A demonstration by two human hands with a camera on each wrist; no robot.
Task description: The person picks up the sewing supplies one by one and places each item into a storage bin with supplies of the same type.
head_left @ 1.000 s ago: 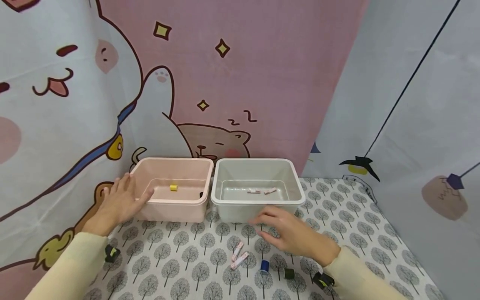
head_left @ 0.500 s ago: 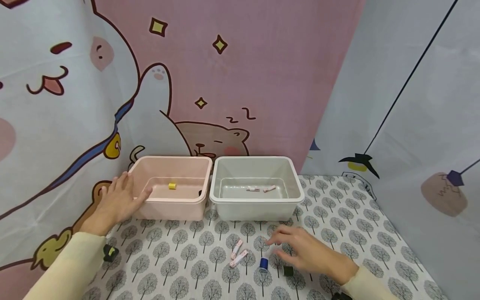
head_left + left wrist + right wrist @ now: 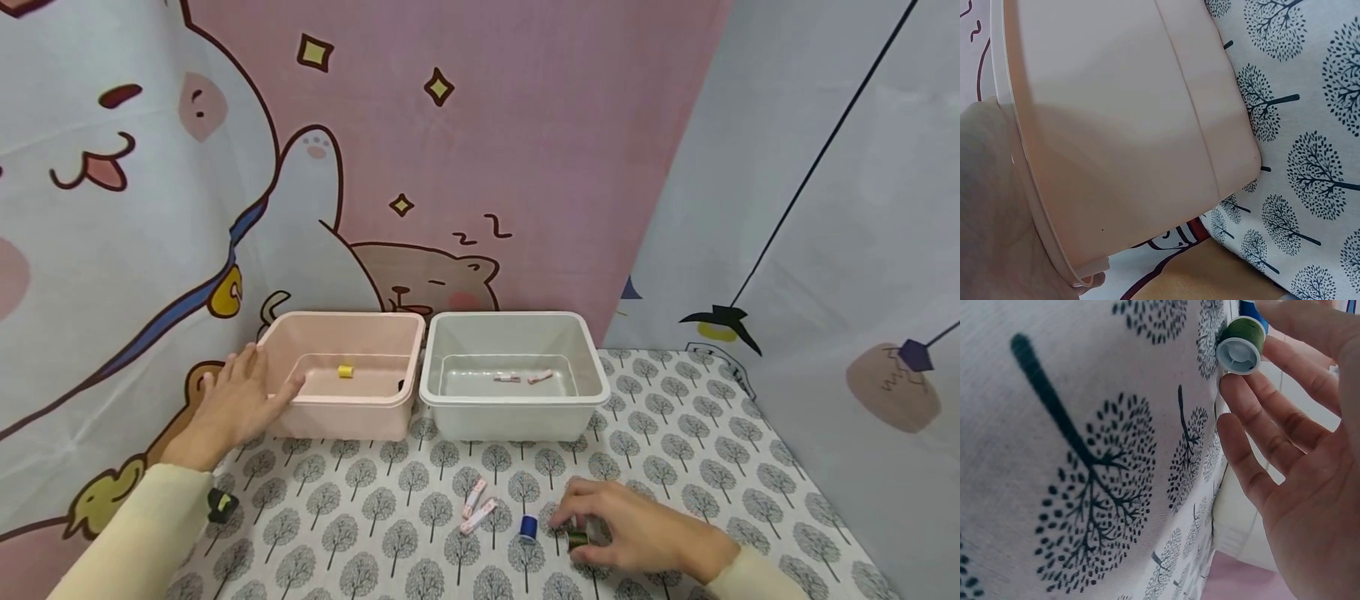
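My left hand (image 3: 232, 408) rests at the front left corner of the pink bin (image 3: 341, 417), thumb over the front rim and fingers along the left side. In the left wrist view the hand lies against the rim of the pink bin (image 3: 1129, 125). On the cloth, my right hand (image 3: 630, 529) surrounds a green thread spool (image 3: 577, 541), thumb on the near side and fingers beyond it; a firm pinch is not visible. The right wrist view has the green spool (image 3: 1244, 332) lying on its side near the fingertips. A blue thread spool (image 3: 528, 527) stands just left.
Two small white-and-pink strips (image 3: 478, 517) lie left of the blue spool. A grey-white bin (image 3: 517, 421) beside the pink one contains two similar strips (image 3: 540, 377). Inside the pink bin are a yellow spool (image 3: 345, 372) and a dark object (image 3: 401, 386), partly hidden.
My right hand has moved from the front of the grey-white bin down and to the right, onto the green spool. My left hand stays at the pink bin.
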